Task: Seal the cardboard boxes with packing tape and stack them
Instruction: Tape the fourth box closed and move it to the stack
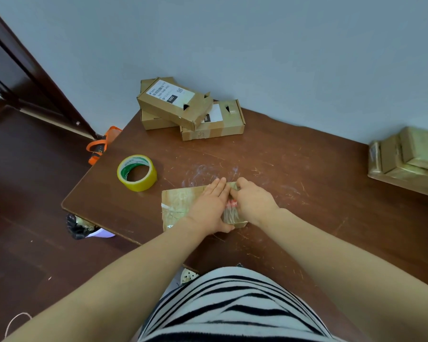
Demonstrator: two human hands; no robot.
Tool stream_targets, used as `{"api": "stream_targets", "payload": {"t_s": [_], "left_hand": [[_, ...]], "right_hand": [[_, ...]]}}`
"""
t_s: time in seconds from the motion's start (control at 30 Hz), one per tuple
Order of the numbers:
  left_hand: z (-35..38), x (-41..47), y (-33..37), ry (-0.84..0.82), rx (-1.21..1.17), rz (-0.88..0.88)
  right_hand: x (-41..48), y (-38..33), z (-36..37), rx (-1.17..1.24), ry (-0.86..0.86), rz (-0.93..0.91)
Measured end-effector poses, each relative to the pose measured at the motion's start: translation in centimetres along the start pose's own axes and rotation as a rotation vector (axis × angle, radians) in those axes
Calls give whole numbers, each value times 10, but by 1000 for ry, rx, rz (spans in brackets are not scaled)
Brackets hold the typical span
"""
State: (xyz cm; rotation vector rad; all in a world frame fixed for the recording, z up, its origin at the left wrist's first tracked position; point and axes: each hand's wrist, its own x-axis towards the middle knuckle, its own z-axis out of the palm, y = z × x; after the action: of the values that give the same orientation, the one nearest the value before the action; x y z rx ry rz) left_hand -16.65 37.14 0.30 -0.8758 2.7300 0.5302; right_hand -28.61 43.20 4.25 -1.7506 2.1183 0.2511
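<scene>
Taped cardboard box [176, 206], lying near the table's [307, 169] front edge: left hand [208, 208] pressing it flat-fingered; right hand [252, 201] gripping its right end, fingers curled. Yellow tape roll [141, 185] sitting just left.

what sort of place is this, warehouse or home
Probably a room at home: a wooden table against a plain wall, a dark door frame, and just a few labelled cardboard boxes with one tape roll.

Table [294, 169]: we see a dark wood-look top, smooth with a dull sheen, scored by pale scratches.
Near box [178, 203]: cardboard under glossy, wrinkled clear tape.
Tape roll [143, 184]: shiny yellowish plastic film.
Far boxes [176, 107]: matt brown cardboard; white paper labels [169, 91].
Shirt [232, 304]: we make out soft striped knit cloth.
</scene>
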Motion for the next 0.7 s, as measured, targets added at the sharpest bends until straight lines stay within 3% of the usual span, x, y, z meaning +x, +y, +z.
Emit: {"api": "stream_targets", "payload": {"t_s": [0.4, 0.53, 0.7], "left_hand": [[-1, 0, 0, -7, 27, 8], [0, -1, -1, 2, 5, 9], [2, -3, -2, 16, -17, 9]], "right_hand": [[6, -2, 6, -61, 14, -7], [12, 13, 5, 140, 16, 7], [10, 21, 12, 116, -27, 36]]}}
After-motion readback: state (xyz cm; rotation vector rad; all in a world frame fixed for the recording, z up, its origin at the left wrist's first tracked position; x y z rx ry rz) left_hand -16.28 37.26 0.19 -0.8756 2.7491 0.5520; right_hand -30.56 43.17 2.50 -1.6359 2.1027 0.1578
